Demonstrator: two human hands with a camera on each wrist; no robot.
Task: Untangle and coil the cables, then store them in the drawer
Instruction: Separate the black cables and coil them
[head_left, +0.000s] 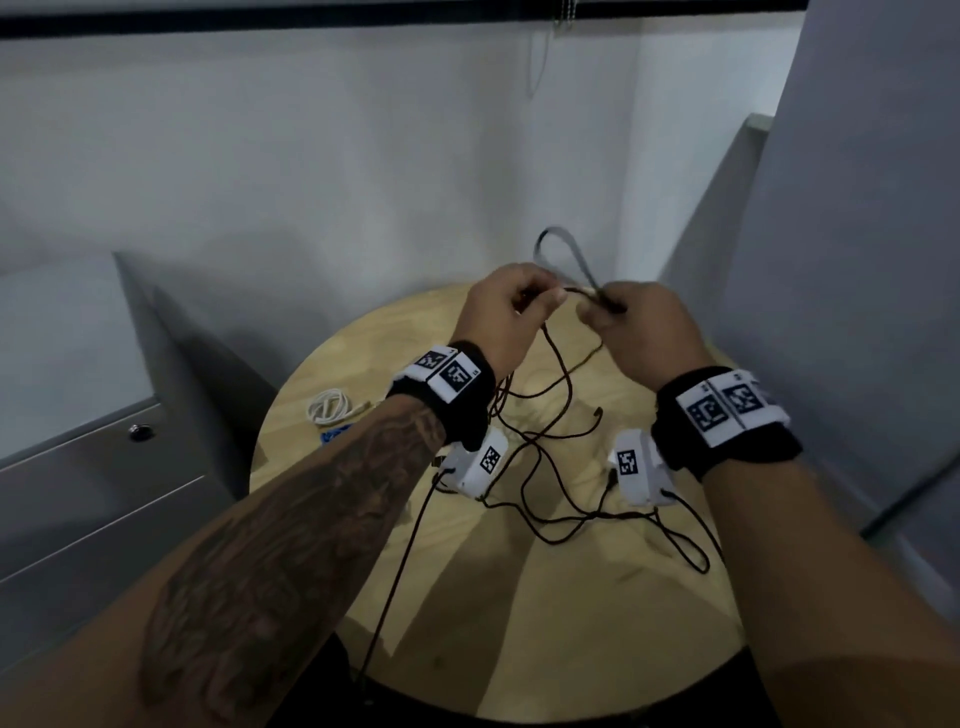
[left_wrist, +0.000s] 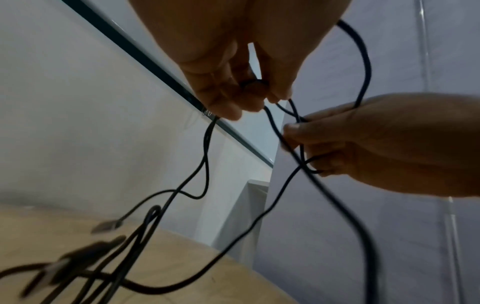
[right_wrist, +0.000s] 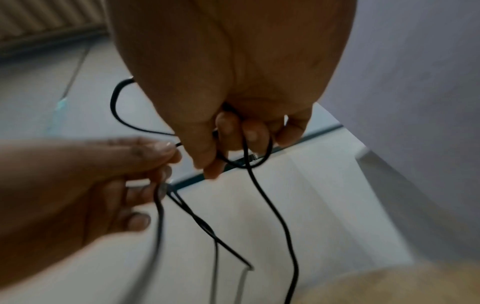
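Both hands are raised above the round pale wooden bench (head_left: 571, 623), working the thin dark tangled cable (head_left: 550, 431): the left hand (head_left: 511, 306) pinches a strand between thumb and fingertips, and the right hand (head_left: 636, 325) has its fingers curled round a crossing of strands, with a loop standing up between and behind them. The rest of the cable hangs down and sprawls in loose bends across the bench, its plug ends lying free. The step in hand looks like freeing one crossing; it would go best by feeding the loop back through slack, not pulling tight, and keeping the hanging length from dragging over the bench edge nearest the person. A small white coiled cable (head_left: 330, 406) lies near the left rim. The grey drawer cabinet (head_left: 104, 493) stands close on the left, its drawers shut, with a wall behind, so room to swing is mostly upward and toward the person.
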